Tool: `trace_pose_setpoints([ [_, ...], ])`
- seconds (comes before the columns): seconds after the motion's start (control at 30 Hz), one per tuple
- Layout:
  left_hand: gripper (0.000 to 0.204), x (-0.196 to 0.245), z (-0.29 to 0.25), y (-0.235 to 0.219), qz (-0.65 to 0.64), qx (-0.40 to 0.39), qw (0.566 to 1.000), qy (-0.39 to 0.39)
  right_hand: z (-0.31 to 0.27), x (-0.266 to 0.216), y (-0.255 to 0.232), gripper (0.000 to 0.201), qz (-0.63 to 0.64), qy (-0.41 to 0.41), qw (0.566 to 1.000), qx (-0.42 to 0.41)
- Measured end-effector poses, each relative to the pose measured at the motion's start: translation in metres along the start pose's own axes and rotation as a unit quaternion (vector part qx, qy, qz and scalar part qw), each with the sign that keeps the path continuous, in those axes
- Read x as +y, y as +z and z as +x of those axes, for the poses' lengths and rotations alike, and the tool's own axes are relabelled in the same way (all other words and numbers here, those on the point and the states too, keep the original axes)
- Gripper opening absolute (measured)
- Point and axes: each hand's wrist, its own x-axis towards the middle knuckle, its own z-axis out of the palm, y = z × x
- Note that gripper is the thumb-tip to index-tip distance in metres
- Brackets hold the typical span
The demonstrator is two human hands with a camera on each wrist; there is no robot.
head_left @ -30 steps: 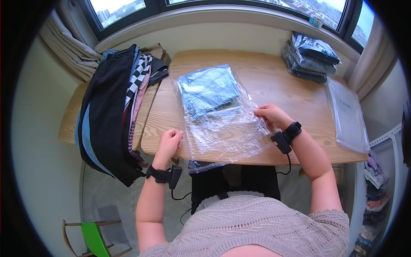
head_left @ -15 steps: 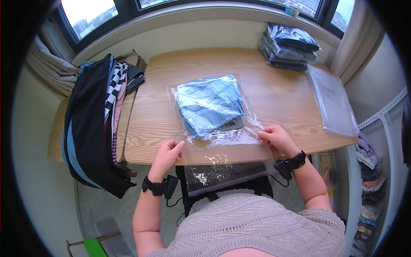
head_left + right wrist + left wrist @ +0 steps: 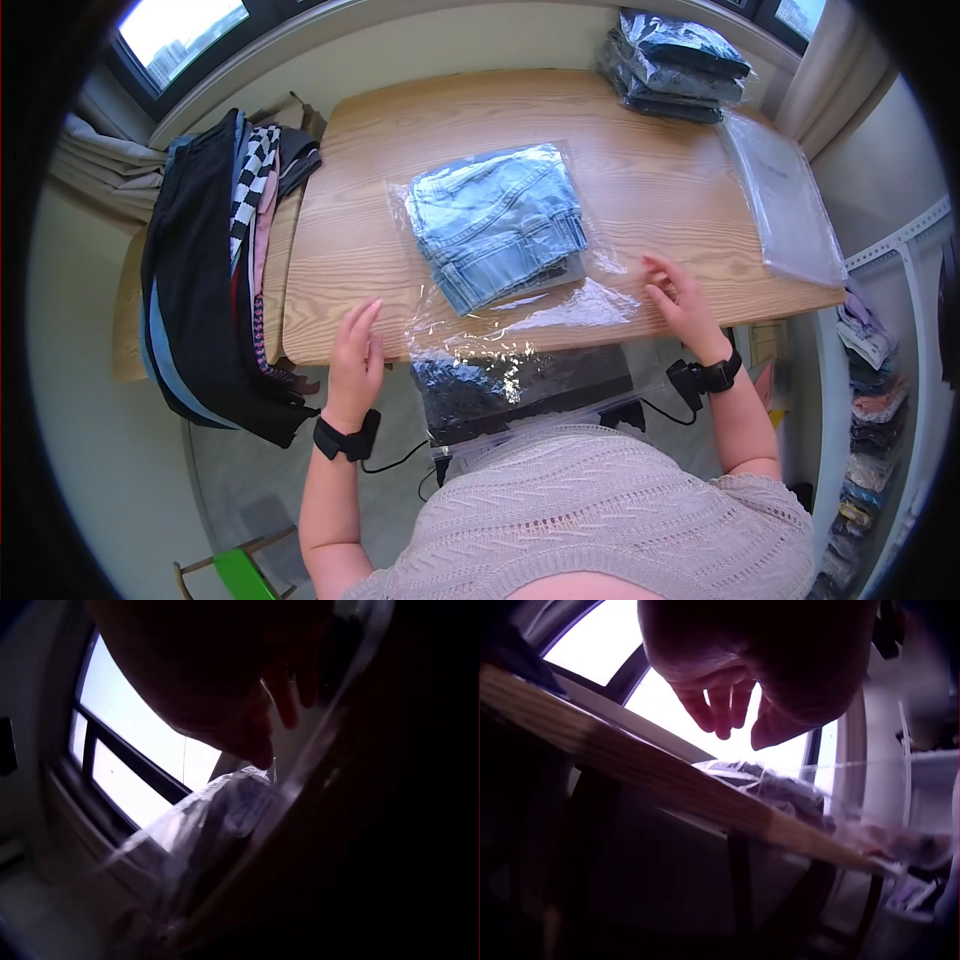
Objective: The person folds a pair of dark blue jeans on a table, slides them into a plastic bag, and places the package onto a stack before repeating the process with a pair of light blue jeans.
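Observation:
Folded light-blue denim (image 3: 500,220) lies inside a clear plastic bag (image 3: 570,305) on the wooden table. The bag's open end hangs over the front table edge toward the person's lap. Beside the bag's left edge, the left hand (image 3: 355,360) is raised with its fingers extended and holds nothing. The right hand (image 3: 688,308) is at the bag's right edge, thumb and fingers parted. In the right wrist view the thumb tip is right at the crinkled plastic (image 3: 240,795). The left wrist view shows the left fingers (image 3: 718,712) loose above the table edge.
Several trousers (image 3: 195,270) are heaped on the left, draping off the surface. At the back right stands a stack of bagged garments (image 3: 680,70), with flat clear bags (image 3: 785,200) in front. A shelf with clothes (image 3: 865,400) is on the right, a green chair (image 3: 245,575) lower left.
Both hands have let go of the bag's sides and spread outward. The bag was drawn toward the person, so its end now hangs further over the edge. The head view has shifted.

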Motion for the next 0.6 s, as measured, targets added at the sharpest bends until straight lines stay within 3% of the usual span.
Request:
trace_pose_setpoints([
  [0.03, 0.034, 0.003, 0.002, -0.004, 0.084, -0.022, 0.99, 0.11, 0.004, -0.001, -0.005, 0.057, -0.149, -0.12, 0.981, -0.022],
  [0.07, 0.045, 0.004, 0.004, -0.006, 0.167, -0.044, 0.961, 0.218, 0.007, -0.007, -0.005, 0.057, -0.148, -0.12, 0.981, -0.025],
  [0.13, 0.048, 0.008, 0.006, -0.002, 0.168, -0.086, 0.95, 0.25, 0.014, -0.02, -0.001, 0.059, -0.311, -0.217, 0.923, -0.072],
  [0.27, 0.046, 0.016, 0.016, 0.006, 0.176, -0.168, 0.911, 0.334, 0.023, -0.025, 0.005, 0.055, -0.369, -0.277, 0.876, -0.142],
  [0.37, 0.034, 0.012, 0.019, 0.012, 0.159, -0.183, 0.91, 0.337, 0.031, -0.018, 0.005, 0.048, -0.339, -0.294, 0.878, -0.169],
  [0.47, 0.024, 0.004, 0.019, 0.015, 0.079, -0.177, 0.938, 0.288, 0.037, -0.011, -0.001, 0.039, -0.303, -0.26, 0.892, -0.212],
  [0.5, 0.024, 0.004, 0.019, 0.015, 0.079, -0.178, 0.938, 0.287, 0.038, -0.01, -0.002, 0.037, -0.243, -0.222, 0.918, -0.219],
  [0.57, 0.02, 0.003, 0.019, 0.013, -0.05, -0.192, 0.971, 0.132, 0.044, 0.005, -0.003, 0.029, -0.166, -0.174, 0.941, -0.236],
  [0.6, 0.02, 0.002, 0.018, 0.014, -0.05, -0.193, 0.971, 0.132, 0.044, 0.01, -0.002, 0.029, -0.165, -0.174, 0.942, -0.237],
])
